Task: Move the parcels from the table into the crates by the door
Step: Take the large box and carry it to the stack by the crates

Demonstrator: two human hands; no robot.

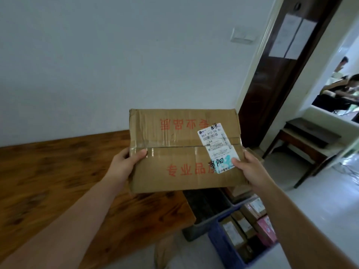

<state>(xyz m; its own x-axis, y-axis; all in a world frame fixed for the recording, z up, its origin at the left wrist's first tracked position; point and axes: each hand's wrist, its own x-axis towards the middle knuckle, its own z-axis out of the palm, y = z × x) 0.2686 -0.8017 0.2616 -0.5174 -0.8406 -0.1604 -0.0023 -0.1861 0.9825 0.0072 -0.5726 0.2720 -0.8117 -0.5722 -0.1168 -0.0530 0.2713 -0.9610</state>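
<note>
A: Surroundings?
B: A wooden table (pixel 48 181) at lower left, against a white wall with a light switch (pixel 242 36). On the floor just past the table's end are a grey crate (pixel 202 228), dark inside, and a blue crate (pixel 217 247) beside it with small parcels (pixel 235 233) packed in. A dark door (pixel 272 84) stands open behind them. A low desk (pixel 305 144) sits in the passage beyond.
A: Anything in the way?
B: The cardboard box (pixel 184 150) itself covers the far ends of the crates.
A: Box against the fingers?
B: It is in the air between both hands, taped face up, above the table's end and the crates. The left hand (pixel 126 162) grips the left edge, thumb on top beside the tape seam. The right hand (pixel 250 167) grips the right edge, thumb pressed on the shipping label (pixel 219 148). The other fingers of both hands are under the box, hidden.
</note>
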